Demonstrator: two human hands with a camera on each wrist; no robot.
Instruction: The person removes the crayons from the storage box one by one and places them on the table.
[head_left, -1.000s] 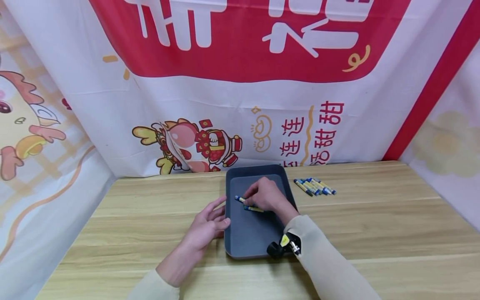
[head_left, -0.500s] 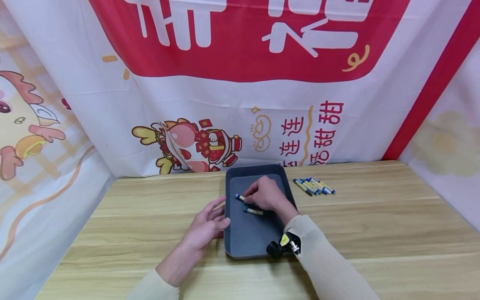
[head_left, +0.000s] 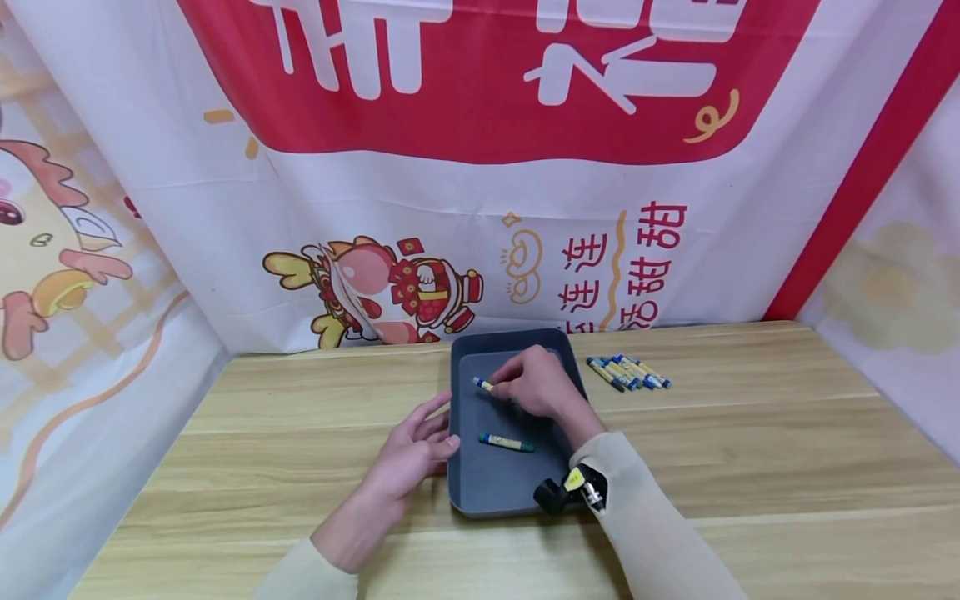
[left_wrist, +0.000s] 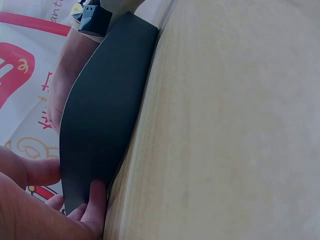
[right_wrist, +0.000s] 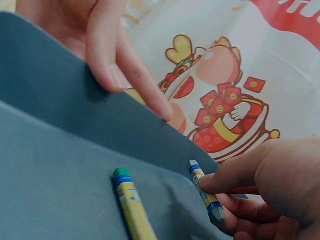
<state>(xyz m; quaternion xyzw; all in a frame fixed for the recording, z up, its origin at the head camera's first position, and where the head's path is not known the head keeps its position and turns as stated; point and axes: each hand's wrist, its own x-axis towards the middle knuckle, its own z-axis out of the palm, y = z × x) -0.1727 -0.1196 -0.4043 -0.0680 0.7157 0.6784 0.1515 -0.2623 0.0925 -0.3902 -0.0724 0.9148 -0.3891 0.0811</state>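
Note:
A dark grey tray (head_left: 487, 496) lies on the table, and my left hand (head_left: 412, 458) holds its left wall, with the thumb over the rim and fingers along the outside. Over the tray's far half, my right hand (head_left: 534, 383) pinches a crayon (head_left: 482, 383) between thumb and fingers. In the right wrist view this crayon (right_wrist: 204, 192) has a yellow-and-blue wrapper and a pale tip, and stands tilted near the wall. A green-ended crayon (head_left: 507, 442) lies loose on the tray floor, nearer to me; the right wrist view shows this green crayon (right_wrist: 134, 210) apart from the right hand.
Several more crayons (head_left: 626, 373) lie in a cluster on the wooden table (head_left: 750, 467), right of the tray. A printed cloth (head_left: 420, 208) hangs behind the table's back edge. A small camera (head_left: 562, 492) on the right wrist hangs over the tray's near right corner.
The green crayon now lies closer to me on the tray floor, apart from the right hand. My right hand has shifted slightly away from me with the pinched crayon. The left hand stays put.

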